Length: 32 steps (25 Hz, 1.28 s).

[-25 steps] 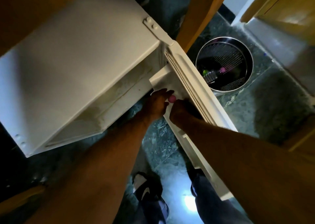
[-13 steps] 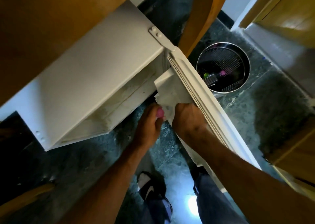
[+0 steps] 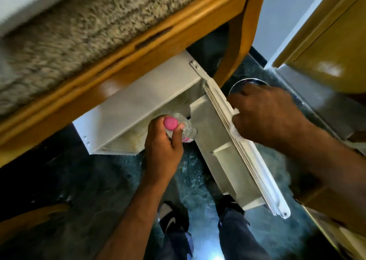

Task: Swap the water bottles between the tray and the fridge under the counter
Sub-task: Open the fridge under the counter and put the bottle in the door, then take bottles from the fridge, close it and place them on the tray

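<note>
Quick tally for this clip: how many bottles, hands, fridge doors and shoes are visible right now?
Bottles: 1 (water bottle, held by the left hand)
Hands: 2 (plus the right hand, on the door)
Fridge doors: 1 (door, open)
Shoes: 1 clearly (shoe)
Total: 5

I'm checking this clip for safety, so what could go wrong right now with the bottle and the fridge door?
The left hand grips the bottle only near its pink cap, so it might slip and drop to the floor. The right hand holds the open fridge door by its edge; if let go, the door could swing. The counter overhangs the fridge, so the rising bottle may bump it.
</note>
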### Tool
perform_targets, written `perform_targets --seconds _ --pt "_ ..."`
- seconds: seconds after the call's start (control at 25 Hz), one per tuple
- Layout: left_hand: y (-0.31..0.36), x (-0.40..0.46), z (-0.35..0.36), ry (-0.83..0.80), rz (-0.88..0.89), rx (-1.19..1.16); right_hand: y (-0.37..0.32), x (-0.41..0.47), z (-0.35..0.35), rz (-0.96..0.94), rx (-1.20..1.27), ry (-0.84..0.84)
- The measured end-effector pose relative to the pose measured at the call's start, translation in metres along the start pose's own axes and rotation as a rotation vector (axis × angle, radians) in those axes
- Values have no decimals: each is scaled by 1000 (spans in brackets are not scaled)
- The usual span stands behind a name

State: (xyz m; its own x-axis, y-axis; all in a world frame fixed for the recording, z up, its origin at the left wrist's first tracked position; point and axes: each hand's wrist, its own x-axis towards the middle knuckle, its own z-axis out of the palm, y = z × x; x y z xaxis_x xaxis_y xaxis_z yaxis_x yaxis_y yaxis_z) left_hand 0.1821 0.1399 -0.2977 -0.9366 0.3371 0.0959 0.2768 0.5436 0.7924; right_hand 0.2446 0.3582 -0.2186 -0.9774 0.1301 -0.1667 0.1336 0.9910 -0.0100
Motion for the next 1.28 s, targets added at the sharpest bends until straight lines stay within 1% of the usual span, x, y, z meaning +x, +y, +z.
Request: perform_targets --seconds 0.12,0.24,0.32,0.44,0.52,0.56,0.64,0.72,0.8,0.88,1.0,1.16,1.28 --pt "12 1 -13 14 -11 5 34 8 19 -132 -315 -299" --pt "9 -7 -24 43 -46 31 42 13 66 -229 -442 -569" --pt "2 -16 -35 65 -63 50 44 5 97 -215 -445 -675" --pt "-6 -27 -57 83 -136 54 43 -10 124 -80 -257 -777" --pt "-7 -34 -73 108 -213 57 38 -10 133 -46 -131 -753" --pt "-7 -38 -81 131 -237 70 31 -9 136 -39 -115 -752" --pt "-9 -46 -99 167 -248 87 9 -7 142 -34 -51 -737" --pt "-13 -50 -113 192 -249 116 -16 -2 145 -52 0 -716" --pt "-27 -56 -132 249 -277 164 -52 16 156 -136 39 -661" --pt "-28 -51 -136 255 -247 190 -75 33 156 -151 55 -605" --pt "-22 -39 -138 291 -193 197 -105 55 153 -85 99 -561" --pt "-11 -37 -135 305 -52 210 -131 93 145 -21 155 -505" --pt "-14 -37 -135 343 -32 197 -151 116 147 -17 147 -456"
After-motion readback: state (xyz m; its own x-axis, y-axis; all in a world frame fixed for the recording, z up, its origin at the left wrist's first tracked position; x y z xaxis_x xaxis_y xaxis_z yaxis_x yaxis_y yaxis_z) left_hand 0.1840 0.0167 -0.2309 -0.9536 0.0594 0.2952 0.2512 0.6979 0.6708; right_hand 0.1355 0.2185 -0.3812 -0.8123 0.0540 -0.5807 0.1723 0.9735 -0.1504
